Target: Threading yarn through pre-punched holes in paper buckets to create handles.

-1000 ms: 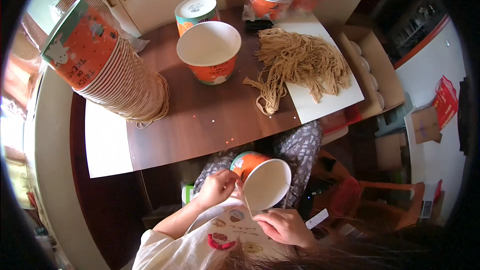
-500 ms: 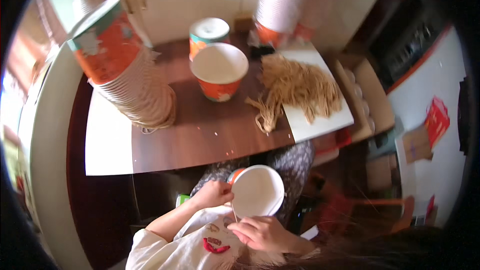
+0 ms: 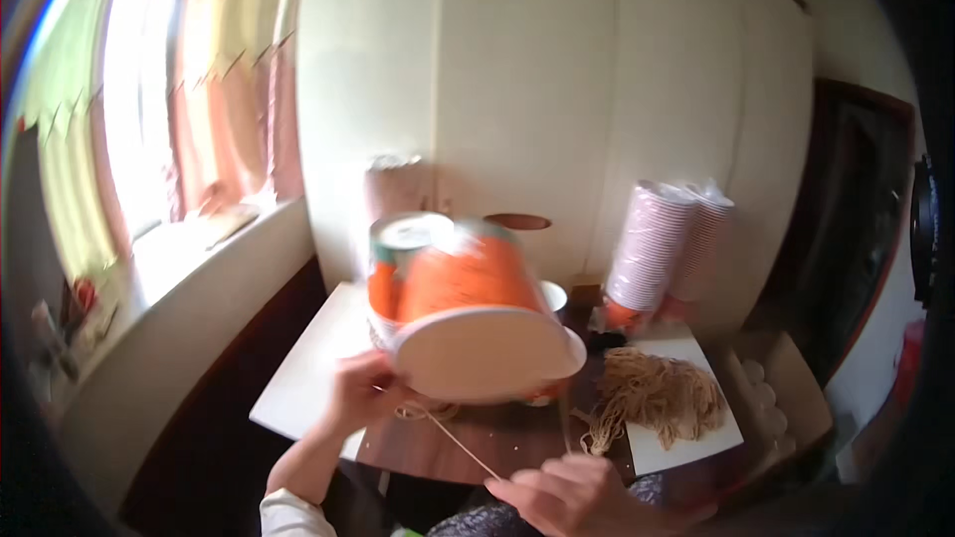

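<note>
My left hand [image 3: 360,394] holds an orange paper cup [image 3: 463,283] by its white rim, raised above the table and tilted so its pale mouth faces me. A thin beige string [image 3: 460,445] runs from under the cup's rim down to my right hand [image 3: 569,493], which pinches its end low in the view. The cup is blurred. Just right of the cup, a pile of the same beige strings [image 3: 662,393] lies on a white board [image 3: 696,447].
A brown table [image 3: 497,435] stands against a cream wall. A tall stack of orange cups [image 3: 396,239] stands behind the held cup, more stacked cups [image 3: 657,249] at the back right. An open cardboard box [image 3: 786,388] sits right of the table. A curtained window [image 3: 189,139] is at the left.
The view has swung up from my lap to the wall. The cup rose from my lap to above the table, and a string now stretches from it to my right hand.
</note>
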{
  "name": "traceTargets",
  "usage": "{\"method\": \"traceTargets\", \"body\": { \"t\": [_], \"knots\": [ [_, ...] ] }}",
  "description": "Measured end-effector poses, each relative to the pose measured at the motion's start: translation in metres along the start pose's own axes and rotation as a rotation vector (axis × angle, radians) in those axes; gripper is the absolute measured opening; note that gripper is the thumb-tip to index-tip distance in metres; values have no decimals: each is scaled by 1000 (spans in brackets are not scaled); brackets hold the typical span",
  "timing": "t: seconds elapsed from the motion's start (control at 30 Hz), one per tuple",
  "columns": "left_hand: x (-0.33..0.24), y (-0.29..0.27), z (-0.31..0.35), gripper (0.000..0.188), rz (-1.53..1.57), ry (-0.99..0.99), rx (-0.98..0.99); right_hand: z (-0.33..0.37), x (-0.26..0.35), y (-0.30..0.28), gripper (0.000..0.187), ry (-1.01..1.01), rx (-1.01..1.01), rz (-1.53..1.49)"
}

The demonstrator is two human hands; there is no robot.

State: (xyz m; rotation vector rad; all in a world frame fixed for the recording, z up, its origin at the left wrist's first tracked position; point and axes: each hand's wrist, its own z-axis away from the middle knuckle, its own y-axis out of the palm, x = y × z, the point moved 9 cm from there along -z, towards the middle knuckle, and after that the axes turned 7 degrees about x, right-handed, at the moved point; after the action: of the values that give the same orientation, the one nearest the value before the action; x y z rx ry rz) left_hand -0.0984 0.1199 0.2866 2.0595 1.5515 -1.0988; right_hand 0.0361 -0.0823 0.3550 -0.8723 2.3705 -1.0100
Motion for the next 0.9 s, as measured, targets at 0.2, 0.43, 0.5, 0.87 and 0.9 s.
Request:
{"method": "traceTargets", "body": {
  "t": [0.2,0.43,0.5,0.87,0.9],
  "knots": [
    [-93,-39,-67,18,-892,598,-362,-42,-76,50,36,-172,-19,442],
    [-34,-73,-108,20,-1151,712,-392,-101,-112,124,30,-161,61,206],
    [-16,-78,-111,22,-1240,719,-387,-106,-117,142,29,-119,56,258],
    [70,-68,-141,18,-1233,608,-142,-92,-169,194,28,90,173,301],
    [71,-67,-140,18,-1232,606,-132,-90,-174,194,26,133,160,258]
  ]
}}
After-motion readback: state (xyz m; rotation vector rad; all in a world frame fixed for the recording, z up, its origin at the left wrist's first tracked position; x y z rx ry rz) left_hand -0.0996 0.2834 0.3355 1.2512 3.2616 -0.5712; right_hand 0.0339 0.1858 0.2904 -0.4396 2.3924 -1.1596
